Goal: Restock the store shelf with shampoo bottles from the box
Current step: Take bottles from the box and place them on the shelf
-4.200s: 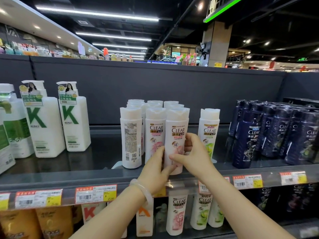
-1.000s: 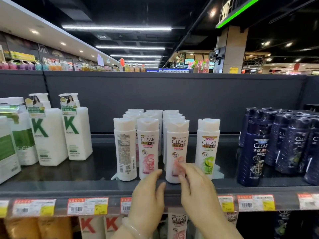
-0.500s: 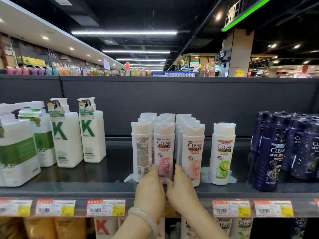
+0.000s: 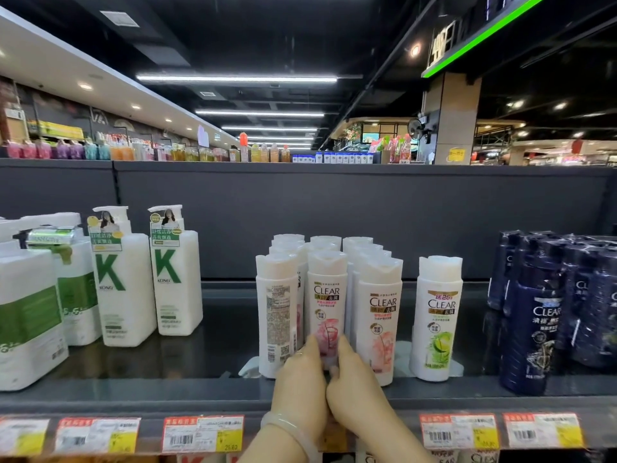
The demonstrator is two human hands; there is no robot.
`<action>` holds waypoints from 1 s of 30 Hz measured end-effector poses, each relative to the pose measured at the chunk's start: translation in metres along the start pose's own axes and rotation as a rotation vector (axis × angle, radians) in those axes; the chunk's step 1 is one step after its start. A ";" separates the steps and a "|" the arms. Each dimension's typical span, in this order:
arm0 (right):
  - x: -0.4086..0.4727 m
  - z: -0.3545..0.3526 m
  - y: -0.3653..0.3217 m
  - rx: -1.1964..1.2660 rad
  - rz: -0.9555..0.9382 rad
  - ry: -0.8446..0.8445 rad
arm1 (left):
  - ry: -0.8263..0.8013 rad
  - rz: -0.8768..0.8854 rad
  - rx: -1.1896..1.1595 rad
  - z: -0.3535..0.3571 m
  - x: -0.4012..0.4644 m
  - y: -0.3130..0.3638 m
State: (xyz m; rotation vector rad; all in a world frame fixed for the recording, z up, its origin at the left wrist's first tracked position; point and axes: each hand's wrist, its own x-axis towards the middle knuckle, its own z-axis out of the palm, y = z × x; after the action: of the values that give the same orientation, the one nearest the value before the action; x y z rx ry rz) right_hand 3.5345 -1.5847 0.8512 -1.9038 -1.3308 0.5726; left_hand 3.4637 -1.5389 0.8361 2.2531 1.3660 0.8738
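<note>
White CLEAR shampoo bottles stand in rows on the dark shelf (image 4: pixel 133 401). The front row holds a bottle showing its back label (image 4: pixel 277 312), a pink-label bottle (image 4: pixel 327 295) and a second pink-label bottle (image 4: pixel 380 315). A lime-label bottle (image 4: pixel 439 315) stands apart to the right. My left hand (image 4: pixel 300 385) and right hand (image 4: pixel 357 389) meet at the base of the middle pink-label bottle. Their straight fingers touch its lower left and lower right sides. The box is out of view.
Large white pump bottles marked K (image 4: pixel 123 279) stand at the left with a bare gap beside them. Dark blue CLEAR bottles (image 4: pixel 541 322) crowd the right. Price tags (image 4: pixel 203 432) line the shelf's front edge, and more bottles show on the shelf below.
My right hand has left the right pink-label bottle and joined my left hand at the base of the middle one. The view has drifted, so the bottles appear further right.
</note>
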 end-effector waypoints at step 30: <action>0.016 0.021 -0.003 0.219 -0.187 -0.200 | 0.188 0.080 -0.354 -0.037 -0.009 -0.069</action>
State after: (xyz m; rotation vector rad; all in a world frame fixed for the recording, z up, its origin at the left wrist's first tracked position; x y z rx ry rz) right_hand 3.5234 -1.5621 0.8411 -1.5581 -1.4874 0.7939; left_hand 3.3900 -1.5152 0.8195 2.0037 1.0954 1.2726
